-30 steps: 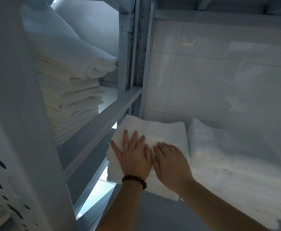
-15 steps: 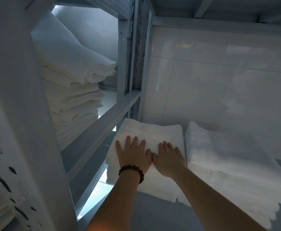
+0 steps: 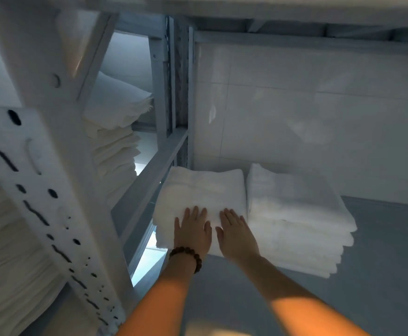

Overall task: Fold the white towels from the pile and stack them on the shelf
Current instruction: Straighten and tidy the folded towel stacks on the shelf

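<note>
A folded white towel (image 3: 205,190) lies on top of a short stack at the left end of the grey shelf (image 3: 379,238). My left hand (image 3: 192,231), with a brown bead bracelet on the wrist, rests flat on the towel's near edge, fingers spread. My right hand (image 3: 237,235) lies flat beside it on the same towel, a small gap between the two. Neither hand grips anything. A taller stack of folded white towels (image 3: 295,214) stands right next to it on the right, touching it.
A white perforated shelf post (image 3: 43,190) rises close on the left. Behind it, the neighbouring bay holds a high stack of folded linen (image 3: 115,132). A white tiled wall (image 3: 307,105) closes the back. An upper shelf (image 3: 270,10) hangs overhead.
The view has pulled back and tilted. Both hands have slid toward the towel's near edge and moved slightly apart; they still lie flat on it.
</note>
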`<action>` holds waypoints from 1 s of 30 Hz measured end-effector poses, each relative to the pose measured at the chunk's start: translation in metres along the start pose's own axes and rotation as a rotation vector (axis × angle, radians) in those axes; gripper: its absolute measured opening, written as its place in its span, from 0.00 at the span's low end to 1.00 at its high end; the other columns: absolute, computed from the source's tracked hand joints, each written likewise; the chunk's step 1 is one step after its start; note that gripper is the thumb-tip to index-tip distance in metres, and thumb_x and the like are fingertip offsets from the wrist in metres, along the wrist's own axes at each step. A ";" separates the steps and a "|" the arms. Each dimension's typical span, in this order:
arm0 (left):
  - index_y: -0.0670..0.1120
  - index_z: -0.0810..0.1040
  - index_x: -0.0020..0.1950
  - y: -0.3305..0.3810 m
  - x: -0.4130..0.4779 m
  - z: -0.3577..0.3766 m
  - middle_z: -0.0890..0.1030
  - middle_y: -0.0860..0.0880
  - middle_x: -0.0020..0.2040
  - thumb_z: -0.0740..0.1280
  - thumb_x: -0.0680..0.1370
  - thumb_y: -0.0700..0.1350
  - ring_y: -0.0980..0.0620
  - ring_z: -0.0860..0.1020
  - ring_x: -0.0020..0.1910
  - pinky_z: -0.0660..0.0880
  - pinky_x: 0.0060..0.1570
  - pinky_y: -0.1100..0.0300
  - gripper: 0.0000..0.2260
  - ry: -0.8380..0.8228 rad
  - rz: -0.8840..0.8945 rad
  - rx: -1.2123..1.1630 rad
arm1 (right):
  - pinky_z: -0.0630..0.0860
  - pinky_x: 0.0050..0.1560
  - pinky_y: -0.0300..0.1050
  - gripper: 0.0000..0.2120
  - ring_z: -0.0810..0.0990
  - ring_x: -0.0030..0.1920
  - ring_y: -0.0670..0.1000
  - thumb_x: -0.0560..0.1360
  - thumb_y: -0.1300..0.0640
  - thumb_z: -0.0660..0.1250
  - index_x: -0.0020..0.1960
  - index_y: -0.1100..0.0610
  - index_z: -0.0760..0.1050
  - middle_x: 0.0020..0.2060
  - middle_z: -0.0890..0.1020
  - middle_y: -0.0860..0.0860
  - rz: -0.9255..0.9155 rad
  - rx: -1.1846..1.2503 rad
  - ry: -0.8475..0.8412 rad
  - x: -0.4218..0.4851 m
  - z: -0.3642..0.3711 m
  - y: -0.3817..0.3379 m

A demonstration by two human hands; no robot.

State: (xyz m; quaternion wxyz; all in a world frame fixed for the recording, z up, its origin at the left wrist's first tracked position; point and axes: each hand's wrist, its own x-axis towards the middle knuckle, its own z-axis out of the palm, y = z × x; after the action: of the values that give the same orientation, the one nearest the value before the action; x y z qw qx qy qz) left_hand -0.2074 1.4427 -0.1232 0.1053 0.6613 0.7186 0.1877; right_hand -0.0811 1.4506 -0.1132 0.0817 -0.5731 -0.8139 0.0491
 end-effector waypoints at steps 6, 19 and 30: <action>0.51 0.57 0.75 0.021 -0.049 -0.031 0.58 0.51 0.76 0.50 0.82 0.50 0.52 0.53 0.75 0.47 0.74 0.50 0.21 -0.035 0.046 -0.017 | 0.48 0.75 0.45 0.24 0.50 0.76 0.50 0.82 0.53 0.50 0.76 0.57 0.53 0.77 0.53 0.53 0.111 0.170 -0.034 -0.063 -0.031 0.000; 0.50 0.56 0.76 0.077 -0.072 -0.038 0.57 0.49 0.76 0.54 0.81 0.49 0.50 0.53 0.76 0.49 0.73 0.48 0.23 -0.092 0.256 -0.016 | 0.53 0.73 0.44 0.22 0.55 0.75 0.51 0.80 0.56 0.56 0.74 0.56 0.60 0.75 0.61 0.53 0.439 0.304 0.136 -0.135 -0.063 0.069; 0.49 0.56 0.76 0.150 -0.088 -0.004 0.59 0.48 0.76 0.54 0.82 0.48 0.50 0.56 0.75 0.52 0.73 0.48 0.22 -0.100 0.174 -0.070 | 0.56 0.72 0.44 0.22 0.57 0.75 0.51 0.80 0.54 0.56 0.74 0.55 0.61 0.72 0.66 0.52 0.400 0.347 0.099 -0.158 -0.080 0.151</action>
State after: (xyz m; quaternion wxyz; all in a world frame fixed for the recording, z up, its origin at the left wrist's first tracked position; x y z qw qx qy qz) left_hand -0.0631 1.3637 -0.0671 0.1474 0.7255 0.6455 0.1878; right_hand 0.1257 1.3522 -0.0731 0.2073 -0.7015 -0.6591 0.1748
